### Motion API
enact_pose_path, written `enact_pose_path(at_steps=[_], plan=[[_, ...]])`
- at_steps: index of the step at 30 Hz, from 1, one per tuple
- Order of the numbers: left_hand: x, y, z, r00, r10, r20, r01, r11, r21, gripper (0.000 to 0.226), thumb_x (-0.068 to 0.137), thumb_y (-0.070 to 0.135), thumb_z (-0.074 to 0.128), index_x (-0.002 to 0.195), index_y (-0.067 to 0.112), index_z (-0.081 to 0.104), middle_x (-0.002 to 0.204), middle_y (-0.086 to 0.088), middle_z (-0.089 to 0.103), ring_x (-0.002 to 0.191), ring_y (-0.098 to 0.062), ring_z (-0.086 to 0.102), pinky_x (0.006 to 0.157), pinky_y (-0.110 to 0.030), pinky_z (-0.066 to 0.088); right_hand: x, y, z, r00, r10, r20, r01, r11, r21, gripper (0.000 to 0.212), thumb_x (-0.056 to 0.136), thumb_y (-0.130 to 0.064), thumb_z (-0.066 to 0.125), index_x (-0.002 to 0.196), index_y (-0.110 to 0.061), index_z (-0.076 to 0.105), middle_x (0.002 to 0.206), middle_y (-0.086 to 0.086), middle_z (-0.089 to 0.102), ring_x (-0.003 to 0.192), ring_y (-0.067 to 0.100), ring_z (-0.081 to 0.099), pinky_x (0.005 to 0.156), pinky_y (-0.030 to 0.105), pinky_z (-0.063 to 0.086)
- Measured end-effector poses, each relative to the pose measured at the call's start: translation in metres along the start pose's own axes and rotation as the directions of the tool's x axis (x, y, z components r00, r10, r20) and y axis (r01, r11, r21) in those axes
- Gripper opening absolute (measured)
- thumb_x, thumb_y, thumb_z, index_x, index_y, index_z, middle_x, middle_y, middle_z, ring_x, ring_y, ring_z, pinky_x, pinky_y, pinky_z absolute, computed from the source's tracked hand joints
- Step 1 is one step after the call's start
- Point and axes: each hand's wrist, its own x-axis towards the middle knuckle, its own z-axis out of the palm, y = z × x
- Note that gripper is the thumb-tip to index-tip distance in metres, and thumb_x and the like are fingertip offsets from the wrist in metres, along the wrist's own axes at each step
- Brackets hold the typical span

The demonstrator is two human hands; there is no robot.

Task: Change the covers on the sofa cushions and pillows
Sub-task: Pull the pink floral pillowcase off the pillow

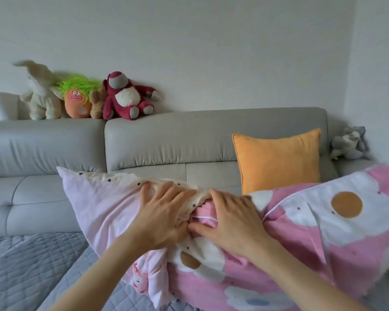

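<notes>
Here the left hand [164,217] lies on the pale pink pillow [103,205], fingers spread and slightly bent, pressing the bunched edge of the cream dotted cloth [121,178]. The right hand [231,217] rests beside it, nearly touching, fingers bent over the gathered opening of the pink cover with white flowers and orange centres [323,221]; whether it pinches the fabric, I cannot tell. The pillow lies half inside that cover on the grey quilted seat [32,261] of the light grey sofa [166,140].
</notes>
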Motion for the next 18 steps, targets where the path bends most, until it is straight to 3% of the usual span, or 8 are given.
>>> enact_pose_path(at_steps=[2,3,6,9,13,18], plan=[[-0.002,-0.008,0.004,0.998,0.002,-0.07,0.001,0.999,0.049,0.043,0.072,0.042,0.045,0.112,0.032,0.054,0.105,0.007,0.061,0.104,-0.019,0.057,0.09,-0.057,0.035,-0.008,0.007,0.01,0.999,-0.049,-0.014,0.048,0.995,-0.085,0.085,0.062,-0.079,0.036,0.118,-0.018,0.055,0.1,-0.003,0.065,0.09,0.022,0.064,0.076,0.04,0.049],[-0.003,-0.011,0.005,0.995,-0.004,-0.105,0.01,0.998,0.061,0.037,0.072,0.036,0.044,0.106,0.03,0.057,0.101,0.007,0.063,0.098,-0.019,0.06,0.089,-0.054,0.038,-0.011,0.013,0.015,0.993,-0.086,-0.085,0.077,0.992,-0.101,0.072,0.066,-0.072,0.039,0.11,-0.019,0.06,0.088,-0.004,0.065,0.079,0.022,0.064,0.066,0.037,0.049],[-0.004,-0.021,0.003,0.974,-0.083,-0.211,0.101,0.992,0.079,0.033,0.067,0.018,0.042,0.091,0.024,0.064,0.088,0.007,0.065,0.086,-0.02,0.06,0.085,-0.046,0.041,-0.014,0.024,0.018,0.93,-0.213,-0.298,0.188,0.976,-0.108,0.02,0.071,-0.029,0.049,0.083,-0.02,0.063,0.069,-0.003,0.057,0.063,0.024,0.058,0.056,0.034,0.04],[-0.01,-0.05,-0.006,0.949,-0.195,-0.249,0.22,0.972,0.08,0.031,0.062,0.012,0.039,0.08,0.017,0.064,0.076,0.002,0.061,0.072,-0.026,0.061,0.076,-0.043,0.045,-0.01,0.038,0.01,0.87,-0.294,-0.395,0.243,0.954,-0.173,0.027,0.061,-0.004,0.04,0.074,-0.016,0.061,0.066,-0.001,0.055,0.06,0.025,0.052,0.056,0.036,0.035],[-0.007,-0.094,-0.027,0.944,-0.249,-0.217,0.276,0.955,0.106,0.036,0.064,0.015,0.038,0.087,0.015,0.065,0.085,-0.003,0.065,0.08,-0.027,0.063,0.054,-0.034,0.047,0.015,0.072,-0.005,0.823,-0.35,-0.447,0.271,0.934,-0.232,0.031,0.054,0.007,0.052,0.076,-0.012,0.063,0.067,0.001,0.056,0.059,0.026,0.052,0.053,0.035,0.038],[-0.017,-0.143,-0.012,0.95,-0.301,-0.077,0.298,0.953,-0.045,0.041,0.068,0.013,0.037,0.099,0.028,0.06,0.098,-0.006,0.068,0.09,-0.03,0.064,0.072,-0.04,0.05,0.043,0.109,0.008,0.911,-0.275,-0.308,0.23,0.958,-0.173,0.009,0.067,-0.01,0.058,0.075,-0.012,0.063,0.064,0.0,0.059,0.057,0.026,0.057,0.047,0.032,0.044]])
